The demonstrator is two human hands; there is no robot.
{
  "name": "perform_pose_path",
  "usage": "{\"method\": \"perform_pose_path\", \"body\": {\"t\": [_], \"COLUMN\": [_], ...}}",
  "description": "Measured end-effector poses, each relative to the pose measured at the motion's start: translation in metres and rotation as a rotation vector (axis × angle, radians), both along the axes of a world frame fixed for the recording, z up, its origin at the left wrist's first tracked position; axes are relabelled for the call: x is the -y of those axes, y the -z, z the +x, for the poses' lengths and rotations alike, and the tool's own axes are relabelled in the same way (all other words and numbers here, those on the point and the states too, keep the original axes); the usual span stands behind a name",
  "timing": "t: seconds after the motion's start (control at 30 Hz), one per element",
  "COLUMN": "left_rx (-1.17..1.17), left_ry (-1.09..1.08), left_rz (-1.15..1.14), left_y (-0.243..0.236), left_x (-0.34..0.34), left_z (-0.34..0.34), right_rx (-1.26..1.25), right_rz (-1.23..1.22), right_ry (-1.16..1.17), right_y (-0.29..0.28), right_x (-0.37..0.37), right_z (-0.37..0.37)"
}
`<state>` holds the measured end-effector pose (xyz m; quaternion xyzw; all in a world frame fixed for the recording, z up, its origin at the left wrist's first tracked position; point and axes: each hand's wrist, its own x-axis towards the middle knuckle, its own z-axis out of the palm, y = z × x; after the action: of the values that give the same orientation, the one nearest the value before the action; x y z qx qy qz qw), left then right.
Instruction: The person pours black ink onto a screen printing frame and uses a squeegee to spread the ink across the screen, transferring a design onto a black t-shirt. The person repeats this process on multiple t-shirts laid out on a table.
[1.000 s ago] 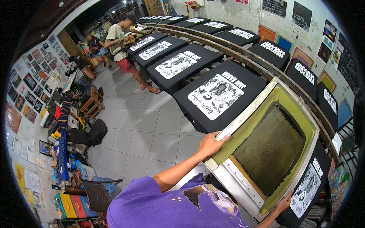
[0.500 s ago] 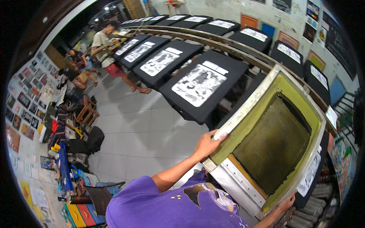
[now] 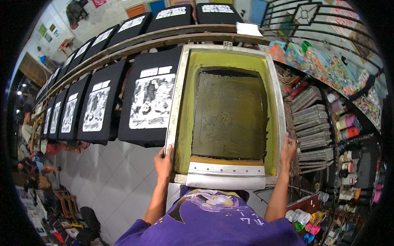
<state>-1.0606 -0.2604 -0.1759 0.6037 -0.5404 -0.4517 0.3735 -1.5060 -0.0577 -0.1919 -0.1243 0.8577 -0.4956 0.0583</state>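
Note:
A silk-screen printing frame (image 3: 176, 106) with a pale metal border lies in front of me. Its mesh (image 3: 230, 119) is yellow-green around a dark, ink-smeared rectangle. My left hand (image 3: 163, 165) grips the left bar near its lower end, thumb on top. On the opposite side, my right hand (image 3: 288, 150) is closed around the right bar. A metal-handled squeegee (image 3: 225, 175) with an orange blade rests across the near end of the frame, touched by neither hand. Just left of the frame lies a black T-shirt (image 3: 152, 59) with a white print; whatever is under the frame is hidden.
More printed black shirts (image 3: 98, 102) line the boards leftward, with another row behind a wooden rail (image 3: 135, 46). Stacked grey frames (image 3: 314, 131) stand at right, beside shelves of ink containers (image 3: 348, 127). Another person (image 3: 28, 131) is at far left. Tiled floor (image 3: 119, 164) shows below.
My view has swung to the right, so the frame now appears straight ahead instead of slanted at the right. Both hands still hold its sides, and the squeegee stays at its near end.

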Motion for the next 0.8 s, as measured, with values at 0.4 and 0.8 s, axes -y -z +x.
{"method": "perform_pose_path", "body": {"t": [0.4, 0.8], "left_rx": [-0.031, 0.093], "left_ry": [-0.008, -0.064], "left_rz": [-0.018, 0.021], "left_y": [0.007, 0.006], "left_x": [-0.003, 0.013], "left_z": [-0.091, -0.124], "right_rx": [-0.028, -0.095], "right_rz": [-0.004, 0.040], "right_ry": [-0.112, -0.146], "right_y": [0.005, 0.040], "right_x": [0.046, 0.055], "right_z": [-0.131, -0.194]}}
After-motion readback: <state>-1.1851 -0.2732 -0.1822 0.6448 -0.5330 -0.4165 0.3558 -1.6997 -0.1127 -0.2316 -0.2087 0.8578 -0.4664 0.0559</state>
